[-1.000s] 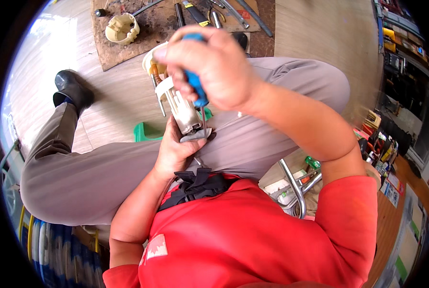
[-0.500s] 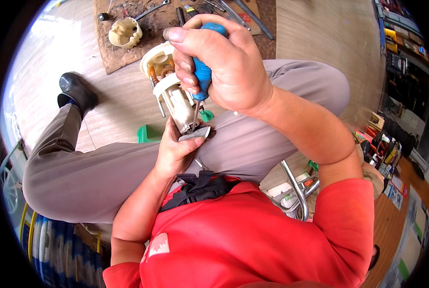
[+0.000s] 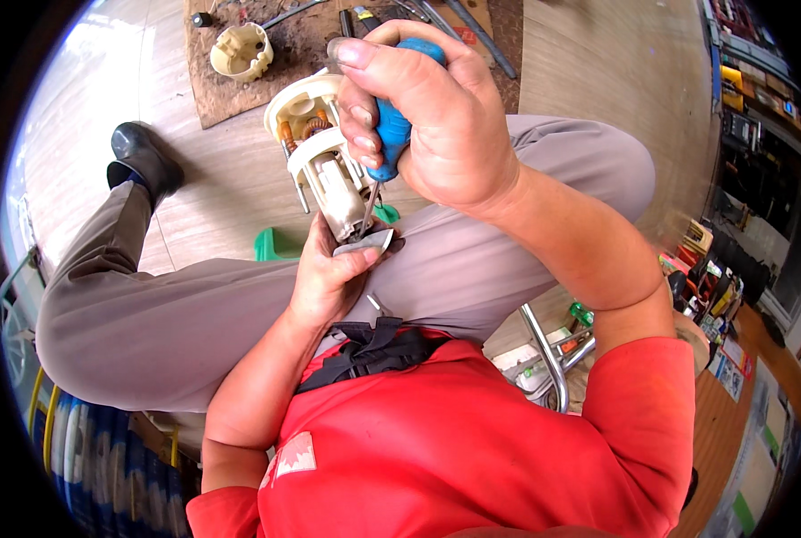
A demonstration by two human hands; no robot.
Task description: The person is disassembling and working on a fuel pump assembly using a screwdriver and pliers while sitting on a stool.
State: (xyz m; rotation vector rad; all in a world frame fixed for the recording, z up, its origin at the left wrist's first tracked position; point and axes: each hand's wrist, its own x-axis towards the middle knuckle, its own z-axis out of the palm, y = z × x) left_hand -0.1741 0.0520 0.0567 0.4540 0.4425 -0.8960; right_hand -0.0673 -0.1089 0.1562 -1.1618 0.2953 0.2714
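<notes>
My right hand (image 3: 458, 130) is wrapped round the blue handle of a screwdriver (image 3: 391, 134), its thumb resting over the top. The metal shaft slants down to the lower end of a cream plastic fuel pump assembly (image 3: 330, 184). That lower end is gripped in my left hand (image 3: 327, 282), the thumb lying over a flat grey piece (image 3: 373, 242) there. The assembly points away from me between my knees, its round flange at the far end, with metal rods and a coiled orange-brown hose. Where the screwdriver's tip meets the part is hard to make out.
On the floor ahead lies a stained brown board (image 3: 205, 90) bearing a cream plastic cup (image 3: 241, 54) and several hand tools. Something green (image 3: 273, 247) stands below the assembly. A chrome tube frame (image 3: 548, 359) is at my right, near crowded shelves (image 3: 750, 108).
My right hand has shifted a little to the right, leaning the screwdriver's handle further that way. My left hand stays in nearly the same place on the fuel pump assembly.
</notes>
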